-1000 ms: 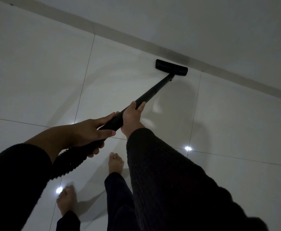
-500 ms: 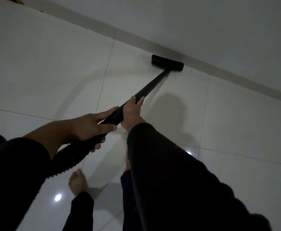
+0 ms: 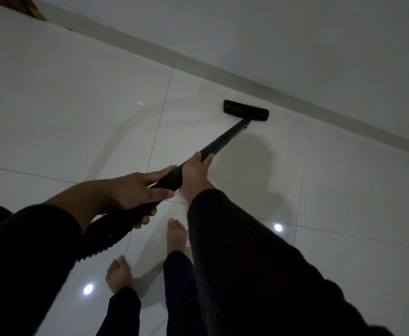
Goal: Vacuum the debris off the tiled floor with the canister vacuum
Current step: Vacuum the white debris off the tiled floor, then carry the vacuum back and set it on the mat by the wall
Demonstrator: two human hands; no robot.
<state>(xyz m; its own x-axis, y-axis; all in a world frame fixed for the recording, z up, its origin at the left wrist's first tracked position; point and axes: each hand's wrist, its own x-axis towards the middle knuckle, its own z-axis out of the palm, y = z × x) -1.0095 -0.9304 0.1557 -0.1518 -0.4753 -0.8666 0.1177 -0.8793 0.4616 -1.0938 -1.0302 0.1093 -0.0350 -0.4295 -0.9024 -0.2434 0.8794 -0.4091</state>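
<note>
We look down at a glossy white tiled floor (image 3: 77, 105) in dim light. Our left hand (image 3: 135, 192) is clenched around the black vacuum wand (image 3: 220, 139) at its lower end, where the ribbed hose (image 3: 106, 234) joins and drops toward the lower left of the frame. Our right hand (image 3: 195, 173) is wrapped around the wand just above, nearly touching the left. The wand's long axis runs diagonally from frame centre up to the right, pointing toward the wall (image 3: 295, 32). At its tip the black floor head (image 3: 246, 110) lies flat on a tile, near the pale baseboard (image 3: 319, 110) and roughly parallel to it. Both sleeves are dark. Two bare feet (image 3: 177, 235) stand below the hands. We cannot make out any debris.
</note>
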